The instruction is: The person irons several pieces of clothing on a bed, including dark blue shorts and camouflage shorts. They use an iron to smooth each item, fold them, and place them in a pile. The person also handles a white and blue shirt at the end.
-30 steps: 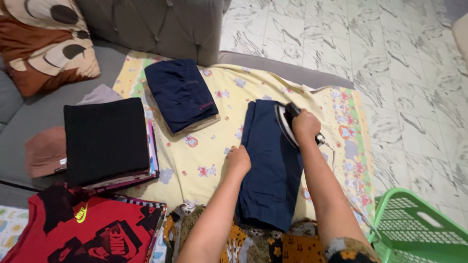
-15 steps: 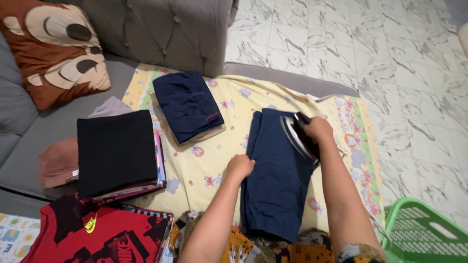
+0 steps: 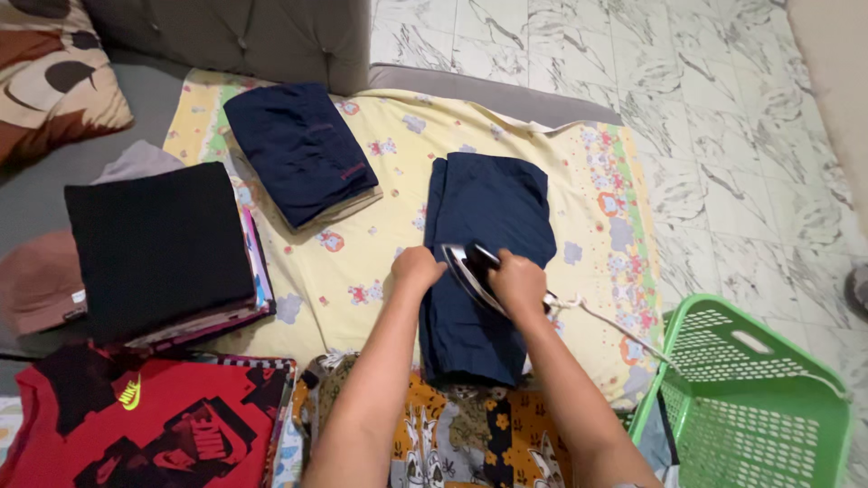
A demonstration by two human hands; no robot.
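Two hands at work over a navy garment (image 3: 493,271), folded lengthwise & lying flat on a yellow printed sheet (image 3: 362,271) spread on a grey sofa (image 3: 271,36). Right hand (image 3: 517,285) is closed round the handle of an iron (image 3: 472,276), which sits on the garment's mid section, soleplate edge showing silver twd the left. Cord (image 3: 615,330) trails off to the right, twd a green plastic basket (image 3: 750,398) on the marble floor (image 3: 723,136). Left hand (image 3: 418,267) is curled, knuckles up, pressing on the garment's left edge just beside the iron; nothing gripped in it as far as can be seen.

Further left on the sheet: another folded navy piece (image 3: 303,149), well apart from the iron. Left of that, a stack topped w/ a black folded item (image 3: 158,248), then a brown cap (image 3: 41,280). Near bottom-left, a red & black shirt (image 3: 145,425). Patterned cushion (image 3: 54,72) at top-left corner.
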